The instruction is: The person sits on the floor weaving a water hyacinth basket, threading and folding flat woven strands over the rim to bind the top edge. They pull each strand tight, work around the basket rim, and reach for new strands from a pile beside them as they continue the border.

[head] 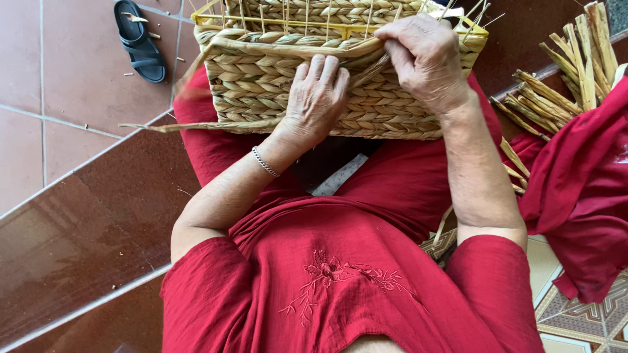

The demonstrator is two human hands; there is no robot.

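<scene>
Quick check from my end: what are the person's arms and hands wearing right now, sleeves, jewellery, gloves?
No gloves: both the left hand and right hand are bare. Short red sleeves end above the elbows, forearms uncovered. A thin silver chain bracelet circles the left wrist. No rings visible.

One woven basket (340, 85); one sandal (139, 40); two hands (317, 98).

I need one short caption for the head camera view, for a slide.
Left hand steadies a woven basket on the lap while the right hand pinches a strand at its rim.
</scene>
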